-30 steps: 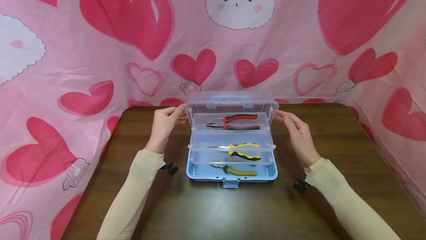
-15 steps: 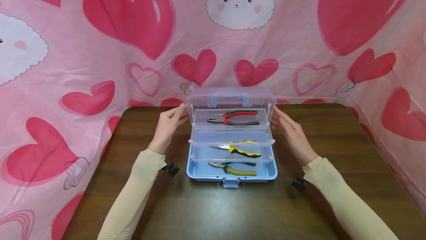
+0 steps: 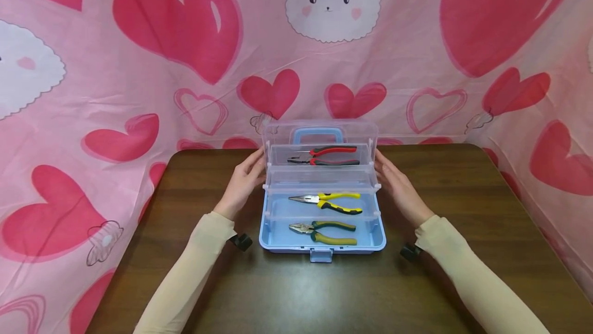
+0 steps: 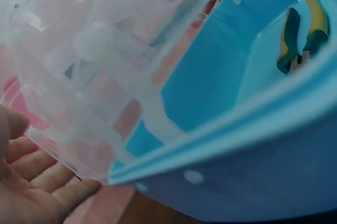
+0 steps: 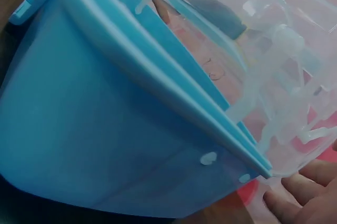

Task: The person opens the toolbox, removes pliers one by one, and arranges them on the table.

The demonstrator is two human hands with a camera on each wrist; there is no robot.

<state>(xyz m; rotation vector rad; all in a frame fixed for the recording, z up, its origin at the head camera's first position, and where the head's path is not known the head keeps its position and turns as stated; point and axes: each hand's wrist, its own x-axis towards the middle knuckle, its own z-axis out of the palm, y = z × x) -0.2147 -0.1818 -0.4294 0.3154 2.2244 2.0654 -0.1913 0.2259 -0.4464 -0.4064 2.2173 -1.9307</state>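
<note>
Left hand (image 3: 242,183), right hand (image 3: 402,190): fingers loosely extended at lid (image 3: 319,138), gripping nothing; uneven pushing could jolt tray (image 3: 321,177), sliding red pliers (image 3: 319,161) loose

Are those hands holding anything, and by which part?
Nothing seems gripped: the left hand and right hand are open at the sides of the clear lid.

Plain cream long sleeves (image 3: 185,272) and small, black, blocky wrist cameras (image 3: 243,242)
</note>
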